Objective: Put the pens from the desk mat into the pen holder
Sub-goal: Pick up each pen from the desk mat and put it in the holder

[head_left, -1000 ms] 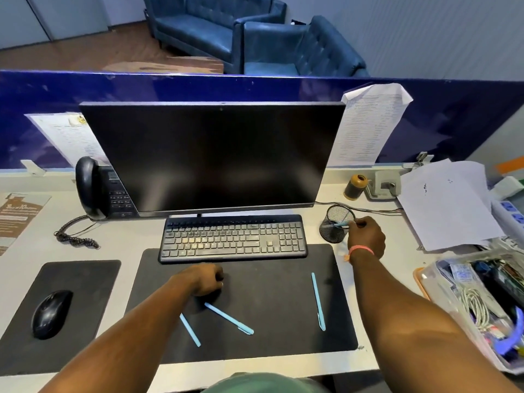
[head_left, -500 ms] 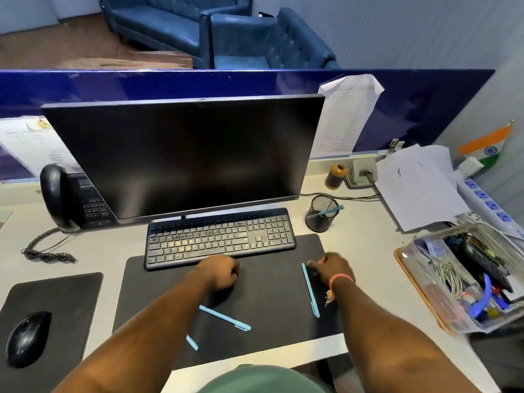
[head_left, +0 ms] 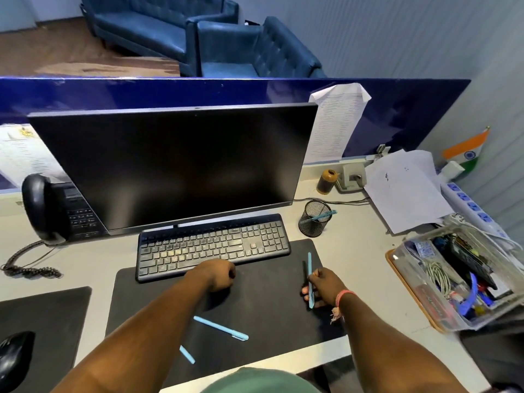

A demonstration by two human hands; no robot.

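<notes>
A black mesh pen holder (head_left: 314, 219) stands right of the keyboard, with a light blue pen (head_left: 326, 215) leaning out of it. My right hand (head_left: 326, 286) is closed around another light blue pen (head_left: 310, 268), lifted slightly over the right part of the black desk mat (head_left: 269, 316). A second pen (head_left: 221, 328) lies across the mat's middle front. A third pen (head_left: 187, 354) shows partly beside my left forearm. My left hand (head_left: 217, 275) rests as a fist on the mat, just below the keyboard, holding nothing.
A keyboard (head_left: 212, 246) and monitor (head_left: 175, 163) stand behind the mat. A clear box of cables (head_left: 459, 276) sits at the right, papers (head_left: 405, 188) and a power strip (head_left: 470, 207) behind it. A phone (head_left: 54, 211) and a mouse (head_left: 14, 358) on its pad are at the left.
My right hand left one pen in the holder, came back to the mat's right side and closed on the pen there, raising it. My left fist stayed put.
</notes>
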